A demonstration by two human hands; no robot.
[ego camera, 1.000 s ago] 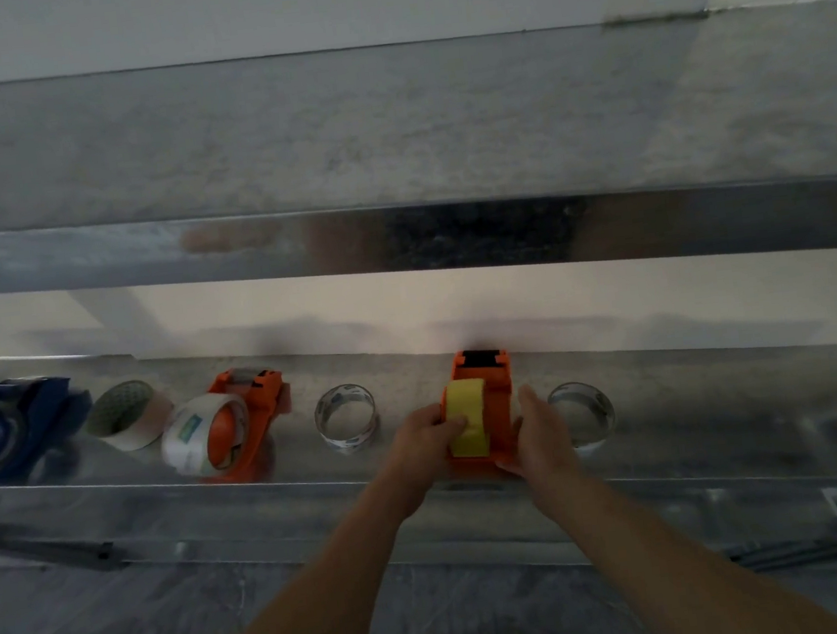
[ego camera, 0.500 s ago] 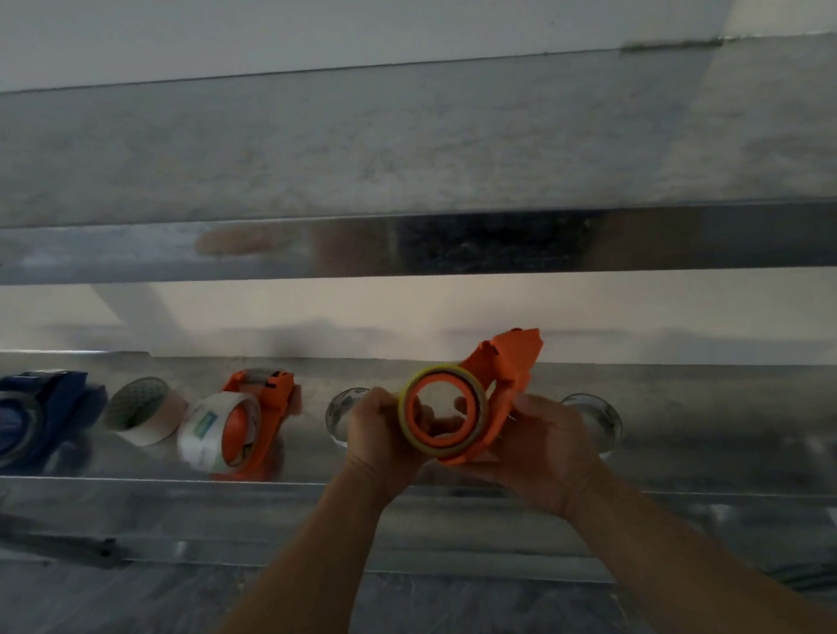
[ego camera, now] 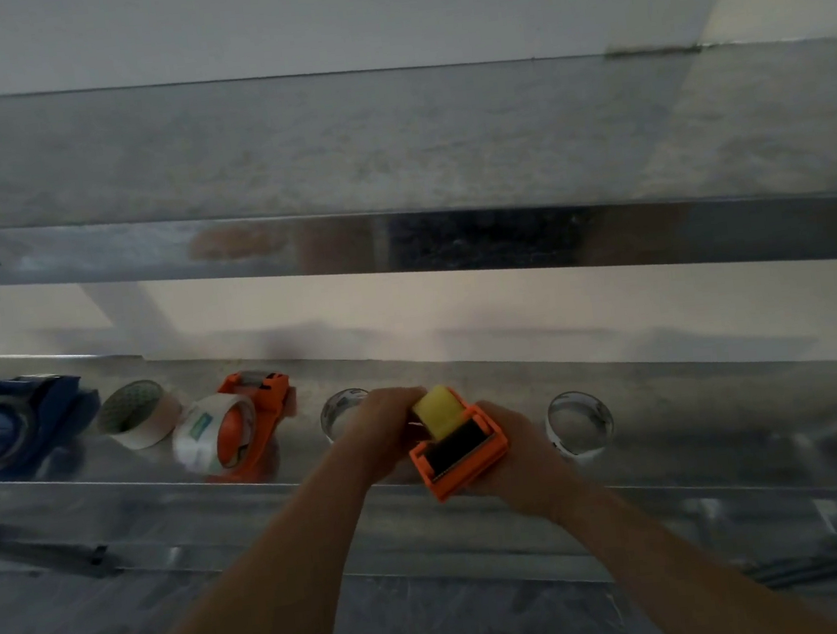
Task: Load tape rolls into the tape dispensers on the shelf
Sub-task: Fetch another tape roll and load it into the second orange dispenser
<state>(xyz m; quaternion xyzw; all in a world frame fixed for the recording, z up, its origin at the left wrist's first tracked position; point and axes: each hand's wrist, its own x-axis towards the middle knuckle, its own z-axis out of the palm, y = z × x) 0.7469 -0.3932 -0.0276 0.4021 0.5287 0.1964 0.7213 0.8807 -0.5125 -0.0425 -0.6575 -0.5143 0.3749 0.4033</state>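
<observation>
Both my hands hold an orange tape dispenser [ego camera: 465,459] above the front edge of the metal shelf [ego camera: 726,413]. A yellow tape roll [ego camera: 436,410] sits in it, and its cutter end points toward me. My left hand [ego camera: 384,426] grips the roll side, fingers curled around it. Under the dispenser's right side, my right hand [ego camera: 516,453] cups and grips the body. On the shelf stand a second orange dispenser [ego camera: 257,426] loaded with a clear roll [ego camera: 206,434] and a blue dispenser [ego camera: 20,425] with a roll.
Loose rolls lie on the shelf: a beige one [ego camera: 140,413], a clear one [ego camera: 338,413] partly behind my left hand, and a clear one [ego camera: 580,423] to the right. An upper metal shelf [ego camera: 398,246] overhangs.
The orange dispenser was lifted off the shelf, turned on its side showing the roll's face, and now is rotated so its cutter end faces me.
</observation>
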